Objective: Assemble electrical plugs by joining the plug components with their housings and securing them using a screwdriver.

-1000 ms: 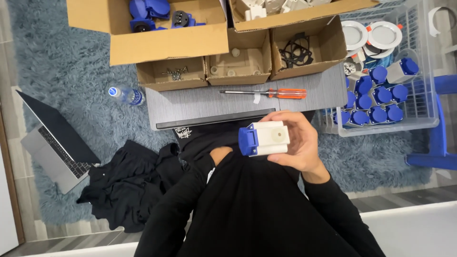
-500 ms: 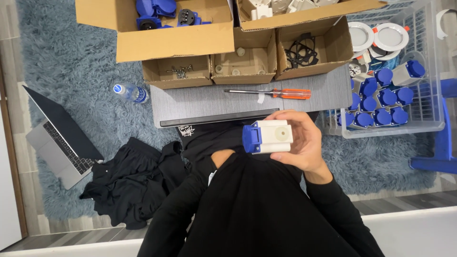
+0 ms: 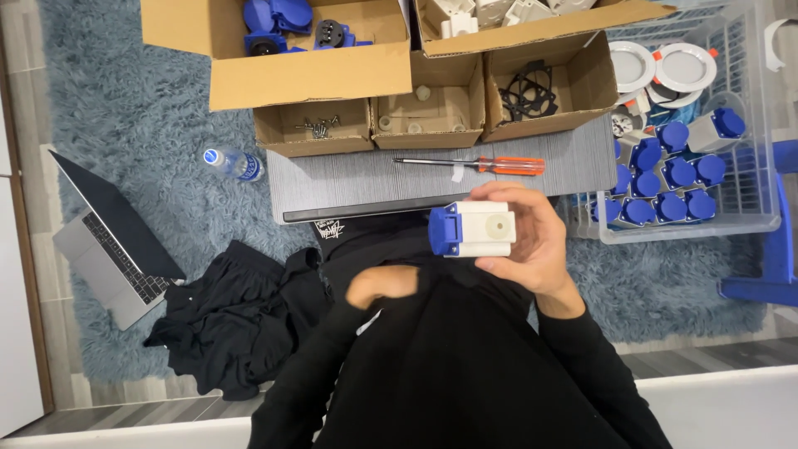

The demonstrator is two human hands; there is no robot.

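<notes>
We hold a white socket housing with a blue hinged cap [image 3: 475, 229] in our right hand [image 3: 532, 245], fingers wrapped around its right end and thumb along the underside, so the blue end points toward 9 o'clock. It sits in the air above our lap, just short of the near edge of the grey bench [image 3: 374, 179]. Our left hand [image 3: 381, 285] is low against the black sweater at 7 o'clock from the housing, loosely curled and blurred; we cannot tell whether it holds anything small, and it touches no part.

On the bench at 12 o'clock from the housing lies an orange-handled screwdriver [image 3: 474, 165], shaft pointing to 9 o'clock. Behind it stand three small cardboard boxes: one with screws [image 3: 320, 126], one nearly bare box [image 3: 420, 112] and one with black gaskets [image 3: 532, 96]. At 2 o'clock a clear plastic crate [image 3: 752, 212] holds finished white-and-blue sockets [image 3: 665, 179].

To work this piece well, we judge it best to keep the grasp on the white body and off the blue cap, so the cap stays free. The round mark on the top face should stay turned up toward us for checking. Bringing the piece over the bench would save any loose screw from dropping into the shaggy blue rug [image 3: 150, 116].
</notes>
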